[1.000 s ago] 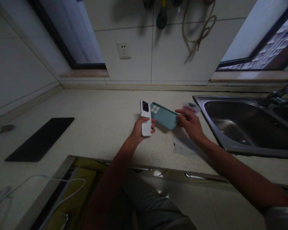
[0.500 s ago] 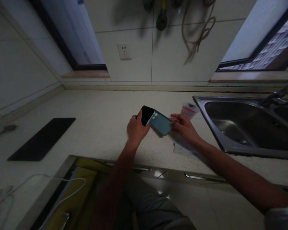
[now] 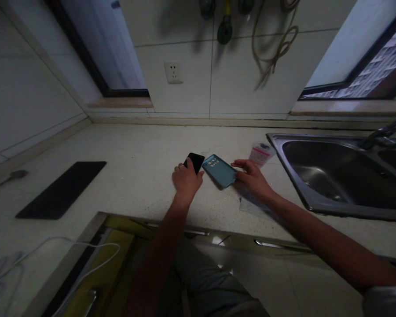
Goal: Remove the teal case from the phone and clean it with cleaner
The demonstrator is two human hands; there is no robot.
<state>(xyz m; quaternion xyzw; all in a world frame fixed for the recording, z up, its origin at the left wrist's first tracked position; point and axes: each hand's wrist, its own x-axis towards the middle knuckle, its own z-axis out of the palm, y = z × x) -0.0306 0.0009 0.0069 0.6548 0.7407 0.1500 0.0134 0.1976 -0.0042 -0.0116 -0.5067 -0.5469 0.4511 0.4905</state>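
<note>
My left hand (image 3: 185,181) holds a phone (image 3: 195,161) with its dark screen up, low over the pale countertop (image 3: 135,158). Just right of the phone lies a teal phone case (image 3: 218,170) with camera cut-outs at its far end. My right hand (image 3: 252,176) grips the case's near right corner, fingers on its edge. The phone and the case nearly touch at their far corners.
A clear plastic packet with a pink label (image 3: 260,153) lies beyond my right hand, and a clear wrapper (image 3: 251,204) under my wrist. A steel sink (image 3: 343,176) is at the right. A black mat (image 3: 62,188) lies at the left, white cables (image 3: 53,251) lower left.
My left hand turned the phone from white back up to screen up and lowered it toward the counter. The teal case came down flatter, still in my right hand.
</note>
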